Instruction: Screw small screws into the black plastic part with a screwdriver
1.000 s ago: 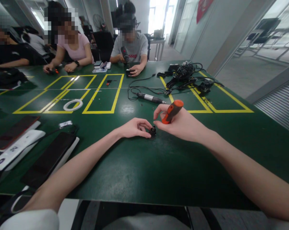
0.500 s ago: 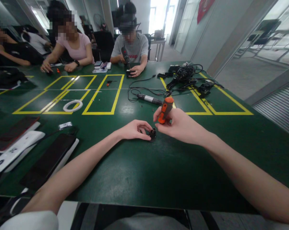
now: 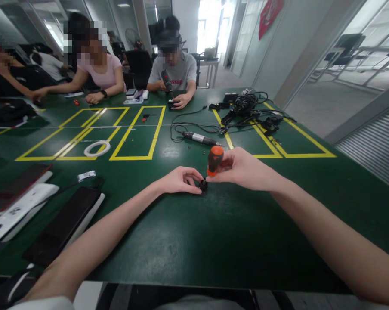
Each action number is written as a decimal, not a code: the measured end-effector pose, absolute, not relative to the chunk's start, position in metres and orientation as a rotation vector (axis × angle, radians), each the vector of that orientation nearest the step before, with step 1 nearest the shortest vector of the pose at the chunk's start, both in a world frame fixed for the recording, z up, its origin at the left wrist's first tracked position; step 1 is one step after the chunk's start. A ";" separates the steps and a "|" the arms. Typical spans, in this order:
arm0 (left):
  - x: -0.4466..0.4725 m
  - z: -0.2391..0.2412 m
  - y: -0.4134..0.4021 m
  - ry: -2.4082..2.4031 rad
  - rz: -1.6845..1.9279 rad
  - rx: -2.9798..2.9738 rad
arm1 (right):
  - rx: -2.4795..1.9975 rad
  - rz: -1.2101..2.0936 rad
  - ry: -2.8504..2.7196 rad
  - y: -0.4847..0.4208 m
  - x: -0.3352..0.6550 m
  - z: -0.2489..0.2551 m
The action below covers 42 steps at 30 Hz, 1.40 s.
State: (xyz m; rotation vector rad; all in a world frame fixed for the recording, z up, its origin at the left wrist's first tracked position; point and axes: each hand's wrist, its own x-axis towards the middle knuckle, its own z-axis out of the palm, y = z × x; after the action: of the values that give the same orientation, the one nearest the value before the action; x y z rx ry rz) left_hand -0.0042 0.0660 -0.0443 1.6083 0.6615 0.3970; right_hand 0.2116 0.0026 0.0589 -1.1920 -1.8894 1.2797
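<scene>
Between the thumb and fingers of my left hand (image 3: 181, 180) is a small black round part (image 3: 203, 185), held down on the green table (image 3: 155, 245). My right hand (image 3: 246, 170) is closed around an orange and dark grey screwdriver (image 3: 215, 160). Its handle stands nearly upright, just above and right of the black part. The screwdriver's tip is too small and hidden to make out, so I cannot tell whether it touches the part.
Beyond my hands lies an electric screwdriver (image 3: 199, 137) with a cable. A heap of black cables (image 3: 246, 105) sits at the back right. White tape roll (image 3: 97, 148), phone (image 3: 63, 224) and power strip (image 3: 23, 211) lie left. A co-worker (image 3: 173, 71) works across the table.
My right hand has brought the screwdriver down and left, closer to the black part, and its handle is more upright. My left hand still holds the part. The view has tilted slightly.
</scene>
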 end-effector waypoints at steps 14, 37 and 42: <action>-0.003 -0.044 0.066 0.661 0.386 1.623 | -0.894 1.611 -1.806 0.012 0.221 0.045; 0.000 -0.048 0.059 0.655 0.489 1.762 | -0.894 0.568 -1.919 0.003 0.215 0.052; -0.002 -0.051 0.051 0.675 0.642 2.137 | -0.852 0.434 -2.008 -0.004 0.215 0.057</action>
State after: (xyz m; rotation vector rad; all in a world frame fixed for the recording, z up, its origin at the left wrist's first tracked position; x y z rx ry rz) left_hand -0.0015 0.0506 -0.0514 2.1373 0.6753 0.6424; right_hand 0.2151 -0.0042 0.0570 -0.8522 -2.0082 0.4335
